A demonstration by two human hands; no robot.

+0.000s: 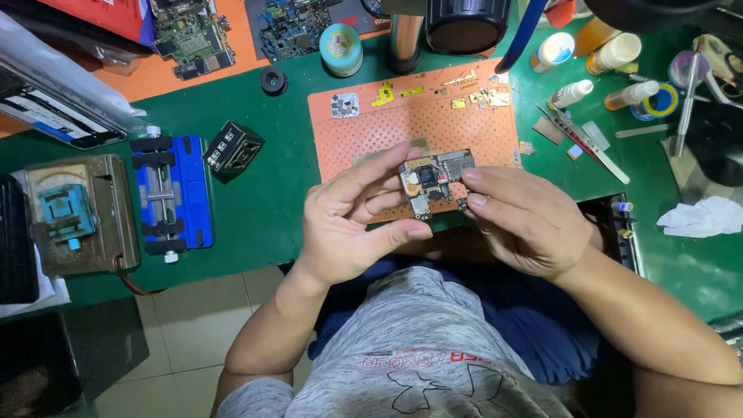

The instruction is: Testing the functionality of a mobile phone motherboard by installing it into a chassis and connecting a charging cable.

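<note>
A small phone circuit board (436, 183) with a dark chip and metal shields is held up over the near edge of the orange perforated mat (402, 128). My left hand (352, 220) grips its left side between thumb and fingers. My right hand (526, 220) pinches its right edge with the fingertips. Small gold-coloured metal shield pieces (474, 97) and a square silver part (344, 105) lie at the far side of the mat.
On the green bench: a blue board-holder clamp (172, 193), a black cube-shaped fixture (232, 149), a metal heating platform (73, 213), tweezers (584, 139), small bottles (619, 53), a white tissue (704, 217). Other circuit boards (232, 31) lie at the back.
</note>
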